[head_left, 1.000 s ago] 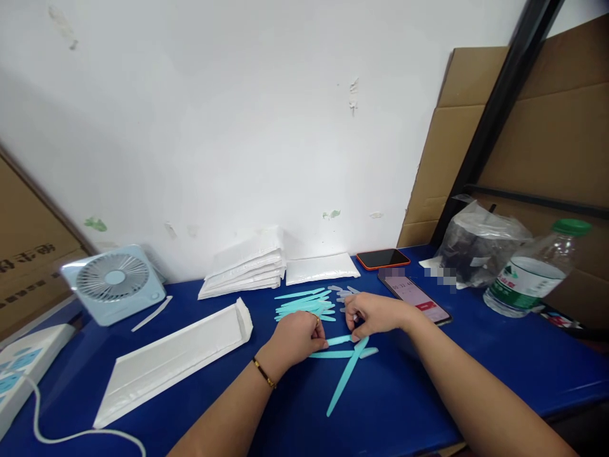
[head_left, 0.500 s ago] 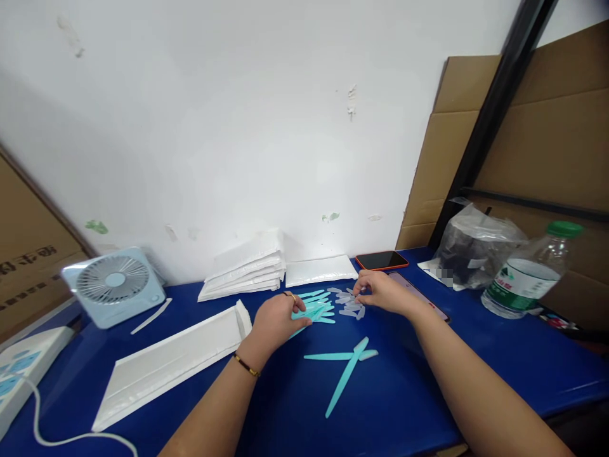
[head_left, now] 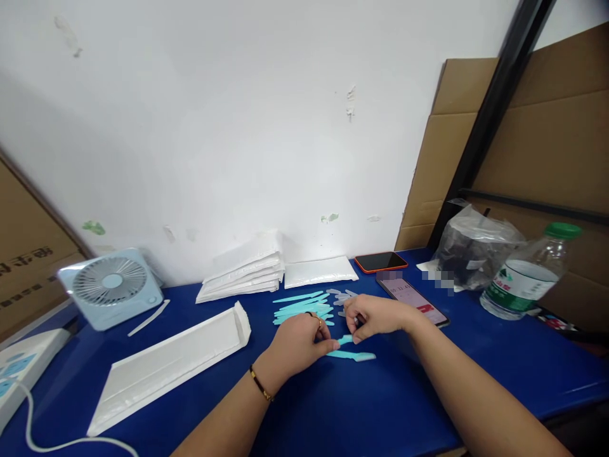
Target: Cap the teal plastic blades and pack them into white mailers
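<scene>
Spread over a blue table (head_left: 380, 406)

Bears a fan (head_left: 111, 285) at left, white packets (head_left: 245, 277), turquoise sticks (head_left: 299, 306) beside clear caps (head_left: 341, 296), two phones (head_left: 412, 299), and a bottle (head_left: 521, 282) at right.

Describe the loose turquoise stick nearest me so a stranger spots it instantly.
On the blue table, find the left hand and right hand both at one turquoise stick. Just nearer lies the loose stick, partly hidden by the left hand. Unlike the turquoise pile beyond, it's separate, pale tip pointing right.
</scene>
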`<state>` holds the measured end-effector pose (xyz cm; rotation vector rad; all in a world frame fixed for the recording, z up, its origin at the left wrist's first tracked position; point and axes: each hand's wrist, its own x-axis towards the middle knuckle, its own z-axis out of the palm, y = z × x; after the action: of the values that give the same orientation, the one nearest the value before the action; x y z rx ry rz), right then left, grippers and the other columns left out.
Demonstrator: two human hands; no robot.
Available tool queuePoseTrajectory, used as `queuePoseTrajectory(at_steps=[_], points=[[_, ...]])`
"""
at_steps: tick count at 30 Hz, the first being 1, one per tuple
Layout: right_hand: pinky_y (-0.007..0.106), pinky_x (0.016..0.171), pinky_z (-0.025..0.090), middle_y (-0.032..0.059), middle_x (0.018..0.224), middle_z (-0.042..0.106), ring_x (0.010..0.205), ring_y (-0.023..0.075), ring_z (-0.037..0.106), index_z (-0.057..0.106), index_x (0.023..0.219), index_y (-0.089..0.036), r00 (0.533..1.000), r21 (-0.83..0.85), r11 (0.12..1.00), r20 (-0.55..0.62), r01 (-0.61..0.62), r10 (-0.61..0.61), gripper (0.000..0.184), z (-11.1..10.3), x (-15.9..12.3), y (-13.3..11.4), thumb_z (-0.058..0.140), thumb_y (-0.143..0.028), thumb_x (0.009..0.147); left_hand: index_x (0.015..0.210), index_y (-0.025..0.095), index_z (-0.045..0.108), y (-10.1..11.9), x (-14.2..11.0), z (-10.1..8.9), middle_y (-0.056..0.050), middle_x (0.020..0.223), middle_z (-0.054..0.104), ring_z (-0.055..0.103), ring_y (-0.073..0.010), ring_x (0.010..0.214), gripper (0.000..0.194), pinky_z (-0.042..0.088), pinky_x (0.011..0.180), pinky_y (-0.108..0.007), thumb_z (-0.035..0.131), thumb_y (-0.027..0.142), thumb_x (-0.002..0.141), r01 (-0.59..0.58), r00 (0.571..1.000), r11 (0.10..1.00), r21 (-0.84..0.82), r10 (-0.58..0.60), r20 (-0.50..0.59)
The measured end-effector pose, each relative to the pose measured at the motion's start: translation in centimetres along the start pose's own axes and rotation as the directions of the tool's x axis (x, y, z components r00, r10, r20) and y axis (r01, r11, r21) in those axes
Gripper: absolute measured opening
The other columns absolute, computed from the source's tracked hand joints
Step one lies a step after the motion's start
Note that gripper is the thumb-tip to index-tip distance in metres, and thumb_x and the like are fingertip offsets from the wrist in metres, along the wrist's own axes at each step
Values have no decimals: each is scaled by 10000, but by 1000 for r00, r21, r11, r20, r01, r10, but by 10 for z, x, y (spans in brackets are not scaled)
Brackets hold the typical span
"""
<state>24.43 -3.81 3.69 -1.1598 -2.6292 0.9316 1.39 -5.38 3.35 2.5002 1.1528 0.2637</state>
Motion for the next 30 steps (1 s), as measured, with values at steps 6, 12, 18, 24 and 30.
queuePoseTrajectory(at_steps=[6, 12, 18, 24, 30], points=[[217, 592, 365, 20, 814, 531, 690, 121, 490, 643, 727, -161, 975, -47, 997, -219, -53, 42, 85, -11, -8, -6, 645, -245, 718, 770, 193, 638, -7, 4, -7, -34, 800, 643, 567, -159, 743, 222, 355, 615, -243, 488, 352, 808, 81, 995, 994, 77, -76, -70], [221, 611, 371, 24, 829, 534, 722, 129, 501, 632, 737, -171, 961, -36, 999, -277, -31, 20, 107, -12, -6, -10, 611, -274, 757, 784, 215, 633, -16, 7, -10, -14, 802, 637, 563, -158, 750, 179, 356, 628, -241, 537, 367, 790, 49, 995, 995, 87, -41, -87], [237, 621, 375, 32, 830, 549, 707, 137, 515, 644, 760, -163, 900, -62, 982, -413, -181, 140, 172, -13, -6, 10, 645, -330, 720, 867, 217, 642, -34, 10, -18, -25, 883, 616, 564, -175, 819, 174, 375, 664, -254, 573, 333, 758, 158, 974, 981, 113, -135, -184], [214, 539, 364, 13, 792, 590, 663, 131, 527, 695, 727, -183, 988, -34, 990, -76, -138, 135, 275, -7, -12, -1, 734, -413, 582, 873, 252, 645, -11, 3, -1, -4, 906, 605, 552, -170, 833, 263, 394, 693, -250, 665, 422, 674, -72, 997, 997, 26, 73, -36], [207, 504, 327, 1, 746, 592, 610, 114, 506, 664, 665, -169, 990, -120, 985, 64, -121, 129, 177, 9, -3, -7, 742, -296, 569, 759, 210, 639, -4, 5, 11, -18, 833, 604, 547, -160, 793, 111, 386, 653, -245, 619, 315, 733, -40, 998, 999, 27, 38, 53]])
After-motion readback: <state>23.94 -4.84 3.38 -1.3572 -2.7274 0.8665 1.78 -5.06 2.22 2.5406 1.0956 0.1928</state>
